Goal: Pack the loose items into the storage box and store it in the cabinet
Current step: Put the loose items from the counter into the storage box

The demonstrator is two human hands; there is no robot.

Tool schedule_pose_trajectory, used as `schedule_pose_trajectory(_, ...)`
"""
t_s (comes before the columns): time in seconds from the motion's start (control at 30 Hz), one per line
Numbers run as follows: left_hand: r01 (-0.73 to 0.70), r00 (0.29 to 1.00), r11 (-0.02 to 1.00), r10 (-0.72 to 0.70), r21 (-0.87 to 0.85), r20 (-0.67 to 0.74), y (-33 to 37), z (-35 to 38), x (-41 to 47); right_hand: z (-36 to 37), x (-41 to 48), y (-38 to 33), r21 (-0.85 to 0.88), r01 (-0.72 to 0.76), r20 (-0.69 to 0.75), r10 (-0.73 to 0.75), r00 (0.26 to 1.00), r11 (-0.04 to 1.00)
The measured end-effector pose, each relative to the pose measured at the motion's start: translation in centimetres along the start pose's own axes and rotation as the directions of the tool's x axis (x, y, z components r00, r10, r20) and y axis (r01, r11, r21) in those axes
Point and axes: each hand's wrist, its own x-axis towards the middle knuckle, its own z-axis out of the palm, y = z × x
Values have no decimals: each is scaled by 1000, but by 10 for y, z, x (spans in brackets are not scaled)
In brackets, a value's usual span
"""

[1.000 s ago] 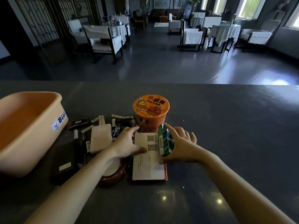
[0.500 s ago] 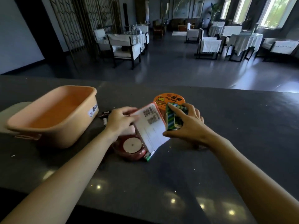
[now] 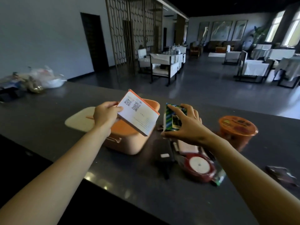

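My left hand [image 3: 106, 116] grips a white booklet [image 3: 138, 116] with QR codes and an orange cover, tilted in the air over the orange storage box [image 3: 131, 142]. My right hand [image 3: 186, 125] holds a small green carton [image 3: 172, 118] upright, just right of the box. The box's pale lid [image 3: 79, 120] lies flat on the counter behind my left hand. Below my right wrist lie a red tape roll [image 3: 198, 166], a dark flat case [image 3: 163, 154] and a pinkish pouch [image 3: 186, 146]. An orange noodle cup [image 3: 237, 129] stands to the right.
The dark counter [image 3: 146, 189] runs across the view; its near edge falls off at lower left. A dark wrapper [image 3: 282, 175] lies at far right. Plastic bags [image 3: 43, 78] and clutter sit on the far left of the counter. Beyond are dining tables and chairs [image 3: 163, 66].
Both hands lifted their items off the counter and carried them left. The booklet now hangs over the box and the carton beside it. My view swung left as well.
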Motion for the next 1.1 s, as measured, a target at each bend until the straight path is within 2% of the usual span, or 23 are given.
schedule_pose_trajectory(0.17,0,999,998,-2,66,38,-13,-44,78,51,57,-44,9,-77,-6,77,997,997)
schedule_pose_trajectory(0.37,38,983,991,-60,128,173,-39,-56,145,93,109,-71,0,-204,15,204,979,979)
schedule_pose_trajectory(0.5,-27,958,971,-44,239,285,-52,-39,172,103,128,-67,-58,-256,21,257,966,965)
schedule_pose_trajectory(0.67,-131,904,952,0,277,428,-60,-13,191,106,148,-53,-83,-297,-1,298,955,951)
schedule_pose_trajectory(0.8,-229,829,902,-16,366,559,-67,-3,194,113,156,-44,-87,-316,9,318,948,945)
schedule_pose_trajectory(0.97,-393,720,767,-86,507,689,-68,8,190,115,163,-38,-100,-372,19,376,926,923)
schedule_pose_trajectory(1.03,-488,674,630,-169,605,719,-67,11,189,115,164,-35,-106,-393,-6,394,919,914)
schedule_pose_trajectory(1.1,-595,599,440,-314,672,736,-64,14,188,113,167,-32,-97,-420,-32,419,907,902)
